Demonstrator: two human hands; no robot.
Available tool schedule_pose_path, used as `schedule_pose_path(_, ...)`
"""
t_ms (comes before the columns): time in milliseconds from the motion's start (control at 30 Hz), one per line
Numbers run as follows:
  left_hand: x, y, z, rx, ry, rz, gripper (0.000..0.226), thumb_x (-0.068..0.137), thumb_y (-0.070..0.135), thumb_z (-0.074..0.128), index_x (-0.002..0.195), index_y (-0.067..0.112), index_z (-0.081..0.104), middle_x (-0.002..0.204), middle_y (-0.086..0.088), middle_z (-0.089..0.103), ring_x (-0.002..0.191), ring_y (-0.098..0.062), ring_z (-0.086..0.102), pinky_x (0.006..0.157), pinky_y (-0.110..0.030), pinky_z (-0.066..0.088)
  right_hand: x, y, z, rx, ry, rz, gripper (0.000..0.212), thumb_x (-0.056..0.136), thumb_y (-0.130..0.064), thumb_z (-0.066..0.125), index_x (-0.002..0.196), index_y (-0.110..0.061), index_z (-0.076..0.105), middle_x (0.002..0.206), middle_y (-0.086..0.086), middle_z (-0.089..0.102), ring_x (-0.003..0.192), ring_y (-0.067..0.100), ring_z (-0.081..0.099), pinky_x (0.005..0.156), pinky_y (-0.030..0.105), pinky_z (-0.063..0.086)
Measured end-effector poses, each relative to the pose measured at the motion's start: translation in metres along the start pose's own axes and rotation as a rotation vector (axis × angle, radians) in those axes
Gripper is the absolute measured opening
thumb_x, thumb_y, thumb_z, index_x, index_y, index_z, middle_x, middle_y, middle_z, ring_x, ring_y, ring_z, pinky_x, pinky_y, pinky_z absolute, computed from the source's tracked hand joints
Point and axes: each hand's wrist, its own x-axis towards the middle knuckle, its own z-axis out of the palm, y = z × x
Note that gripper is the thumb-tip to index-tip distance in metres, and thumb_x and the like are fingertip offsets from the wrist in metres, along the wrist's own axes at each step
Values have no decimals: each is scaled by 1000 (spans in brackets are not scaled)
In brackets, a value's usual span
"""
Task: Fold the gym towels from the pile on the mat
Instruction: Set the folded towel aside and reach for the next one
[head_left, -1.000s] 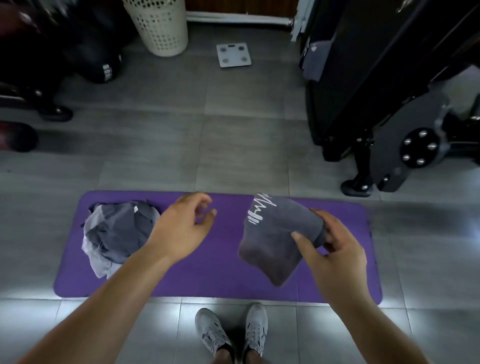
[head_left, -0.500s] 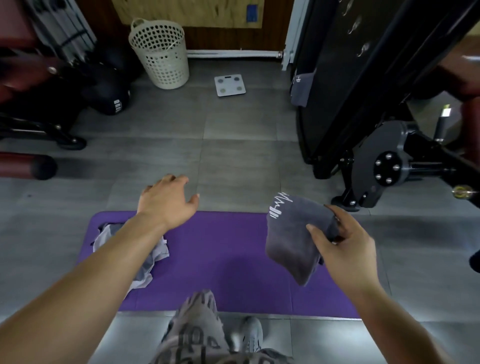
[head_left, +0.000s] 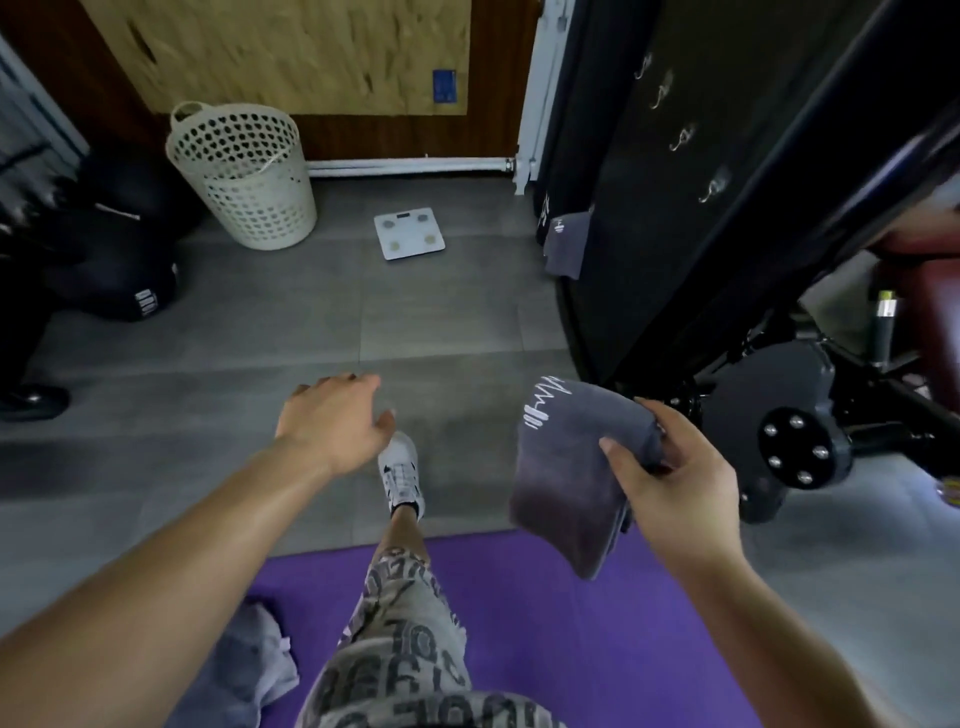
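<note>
Pinches one folded towel (head_left: 566, 478) in right hand (head_left: 680, 493) near far edge of mat (head_left: 571, 649), spreads empty left hand (head_left: 332, 421) over floor (head_left: 441, 322), leaves crumpled pile (head_left: 260, 665) on mat's left end unfolded: judged partway.

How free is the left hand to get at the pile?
Probably yes: left hand is open and empty, and nothing visible lies on the pile. But the hand is out over the floor, the pile well behind it, so it'd have to pull back.
</note>
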Motion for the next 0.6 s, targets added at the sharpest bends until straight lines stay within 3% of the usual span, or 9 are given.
schedule_pose_path(100,118,-25,-25,4,16,71,41,95,50,51,124,21,56,124,-7,64,115,-31,61,95,-39,46,93,-33,54,-36,59,34,37,85,-22,77,104,-50,64,87,-21,72,80,0,69,74,30,58)
schedule_pose_path(233,261,-61,-71,7,-21,114,43,95,47,51,126,19,56,124,-9,64,113,-32,62,93,-39,46,209,-90,114,-103,123,78,38,82,-26,77,113,-46,64,91,-15,73,82,6,69,77,37,59)
schedule_pose_path(300,320,-74,-97,11,-20,148,38,95,45,51,120,17,57,119,-9,65,110,-32,62,92,-39,46,256,-115,131,-130,144,81,37,83,-30,76,116,-42,64,92,-16,73,81,4,68,74,33,58)
schedule_pose_path(400,394,-83,-136,22,-25,190,34,96,43,49,114,16,57,112,-10,65,106,-33,63,91,-39,46,311,-146,149,-76,194,119,37,86,-27,76,118,-41,63,85,-26,70,78,-6,66,68,21,53)
schedule_pose_path(600,502,-78,-196,9,-11,262,30,96,41,48,107,14,55,87,-5,56,86,-31,63,80,-41,54,409,-191,175,-57,228,111,32,88,-25,75,116,-37,65,89,-19,71,82,0,69,74,30,60)
